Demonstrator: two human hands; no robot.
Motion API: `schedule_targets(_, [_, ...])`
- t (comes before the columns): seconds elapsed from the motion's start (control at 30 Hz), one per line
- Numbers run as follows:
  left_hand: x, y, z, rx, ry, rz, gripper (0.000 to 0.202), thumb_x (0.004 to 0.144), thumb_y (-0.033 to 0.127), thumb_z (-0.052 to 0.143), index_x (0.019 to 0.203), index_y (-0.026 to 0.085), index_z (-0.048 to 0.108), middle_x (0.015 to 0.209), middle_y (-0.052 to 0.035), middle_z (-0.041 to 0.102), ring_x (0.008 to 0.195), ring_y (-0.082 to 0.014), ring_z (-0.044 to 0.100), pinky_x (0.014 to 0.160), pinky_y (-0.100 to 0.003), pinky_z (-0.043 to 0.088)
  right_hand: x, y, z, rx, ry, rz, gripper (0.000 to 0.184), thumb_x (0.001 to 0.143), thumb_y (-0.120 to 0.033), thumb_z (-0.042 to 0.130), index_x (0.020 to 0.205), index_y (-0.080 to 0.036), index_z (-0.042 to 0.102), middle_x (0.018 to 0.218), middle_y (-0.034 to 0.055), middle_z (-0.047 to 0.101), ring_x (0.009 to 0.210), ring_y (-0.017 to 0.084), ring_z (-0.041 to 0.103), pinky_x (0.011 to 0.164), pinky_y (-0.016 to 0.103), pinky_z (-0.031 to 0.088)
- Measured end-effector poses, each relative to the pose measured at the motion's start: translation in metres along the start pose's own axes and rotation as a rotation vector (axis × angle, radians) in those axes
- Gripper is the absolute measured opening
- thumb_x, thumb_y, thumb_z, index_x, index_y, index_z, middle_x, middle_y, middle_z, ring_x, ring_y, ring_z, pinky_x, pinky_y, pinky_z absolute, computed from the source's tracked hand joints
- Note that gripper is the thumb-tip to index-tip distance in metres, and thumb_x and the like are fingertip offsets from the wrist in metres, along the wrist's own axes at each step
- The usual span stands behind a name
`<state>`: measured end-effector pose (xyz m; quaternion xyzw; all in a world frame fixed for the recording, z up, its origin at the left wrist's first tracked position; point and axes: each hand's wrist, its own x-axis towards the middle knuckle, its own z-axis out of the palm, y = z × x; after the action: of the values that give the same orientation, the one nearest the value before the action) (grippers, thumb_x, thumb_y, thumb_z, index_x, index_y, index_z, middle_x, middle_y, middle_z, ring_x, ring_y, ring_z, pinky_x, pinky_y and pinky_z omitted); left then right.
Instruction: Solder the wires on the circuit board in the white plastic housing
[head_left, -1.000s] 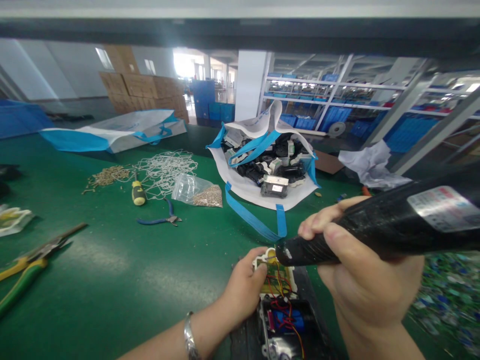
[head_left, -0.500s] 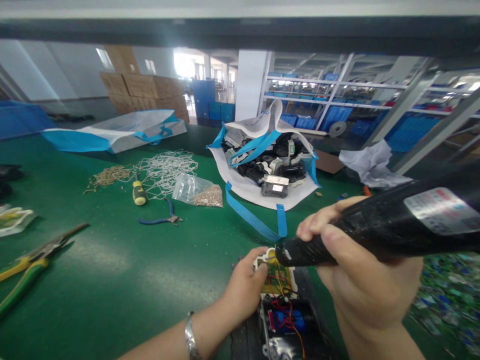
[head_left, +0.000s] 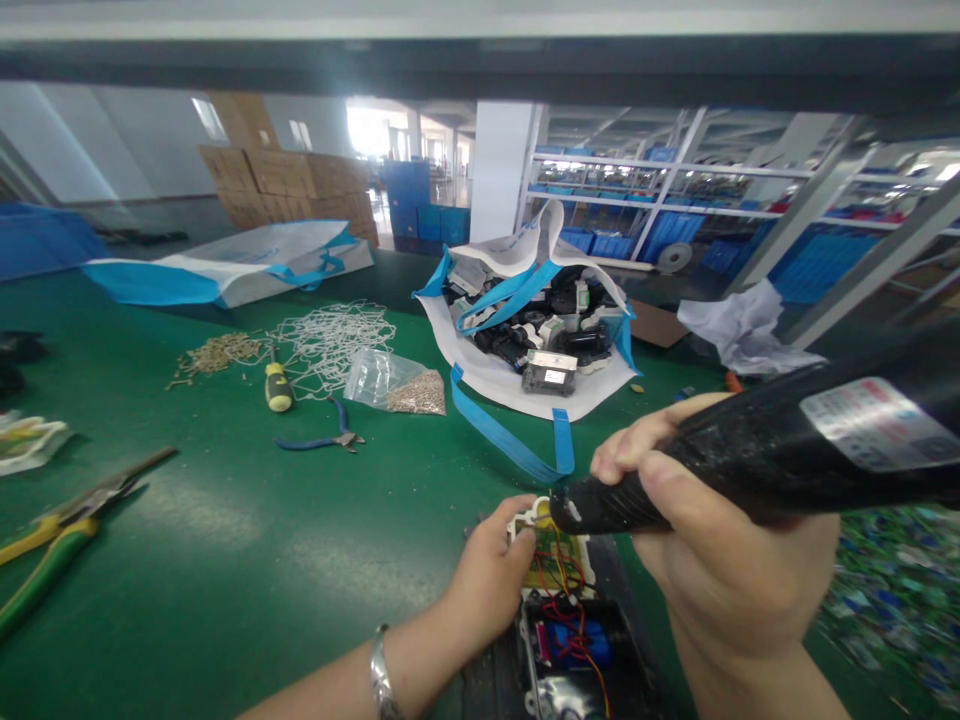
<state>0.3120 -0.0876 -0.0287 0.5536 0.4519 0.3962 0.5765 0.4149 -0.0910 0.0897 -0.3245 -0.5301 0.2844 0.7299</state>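
In my right hand is a black electric screwdriver with a silver label, its nose pointing left. That nose is over the upper edge of a white-framed circuit board; the bit's tip is hard to make out. My left hand grips the board's left side, thumb on top. Red, yellow and black wires run from the board down to an open black housing with a blue part inside. Under these lies a dark strip or pad.
A white-and-blue bag full of black and white devices stands ahead. Left of it lie a bag of screws, blue cutters, a screwdriver, white wire pieces and pliers. Small green and blue scraps cover the right.
The electric screwdriver and my right hand have shifted very slightly left. My left hand, the board and the housing look the same.
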Motion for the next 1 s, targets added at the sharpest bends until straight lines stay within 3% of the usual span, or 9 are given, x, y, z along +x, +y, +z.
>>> schedule_targets(0.63, [-0.0006, -0.0001, 0.0016, 0.026, 0.013, 0.012, 0.027, 0.075, 0.015, 0.042, 0.098, 0.015, 0.054, 0.095, -0.0042, 0.061, 0.09, -0.0173, 0.053, 0.083, -0.028, 0.04, -0.0008, 0.0013, -0.0015, -0.036, 0.012, -0.002, 0.019, 0.064, -0.005, 0.053, 0.077, -0.019, 0.051, 0.058, -0.0042, 0.052, 0.05, 0.015, 0.051, 0.051, 0.033, 0.044])
schedule_targets(0.87, [-0.0004, 0.0, 0.0017, 0.031, 0.008, 0.028, 0.026, 0.075, 0.015, 0.042, 0.098, 0.014, 0.054, 0.097, -0.0057, 0.061, 0.092, -0.0183, 0.053, 0.084, -0.03, 0.039, -0.0025, -0.0006, -0.0012, -0.087, 0.071, -0.005, 0.02, 0.061, -0.006, 0.057, 0.075, -0.021, 0.053, 0.063, -0.0035, 0.052, 0.052, 0.015, 0.051, 0.051, 0.033, 0.045])
schedule_targets(1.0, [-0.0014, 0.0003, 0.0029, 0.036, 0.008, 0.037, 0.028, 0.075, 0.015, 0.042, 0.1, 0.015, 0.054, 0.099, -0.0052, 0.061, 0.093, -0.018, 0.053, 0.085, -0.03, 0.039, -0.0046, 0.0038, -0.0026, -0.05, 0.027, 0.005, 0.019, 0.065, -0.006, 0.054, 0.076, -0.021, 0.053, 0.06, -0.004, 0.052, 0.052, 0.015, 0.051, 0.052, 0.033, 0.044])
